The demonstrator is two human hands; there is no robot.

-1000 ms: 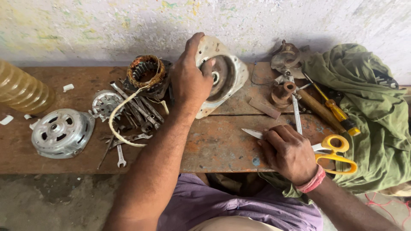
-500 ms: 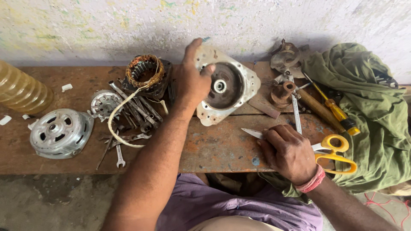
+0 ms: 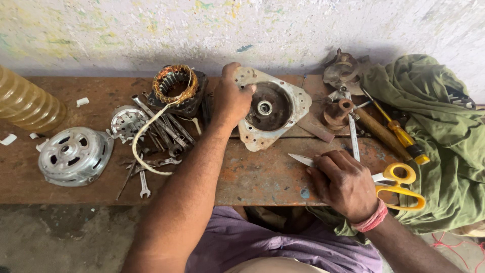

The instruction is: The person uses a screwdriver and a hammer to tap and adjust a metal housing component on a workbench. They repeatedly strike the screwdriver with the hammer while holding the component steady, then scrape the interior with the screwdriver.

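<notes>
My left hand (image 3: pixel 230 101) stays clamped on the motor end plate (image 3: pixel 273 108), now laid flatter on the surface (image 3: pixel 262 177). My right hand (image 3: pixel 346 184) rests closed over the yellow scissors (image 3: pixel 399 187), unmoved.

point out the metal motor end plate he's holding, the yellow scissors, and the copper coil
metal motor end plate (image 3: pixel 290 108), head view, pale flange right of the hub.
yellow scissors (image 3: pixel 400 190), head view, handle loops.
copper coil (image 3: pixel 174 83), head view, winding ring.
</notes>
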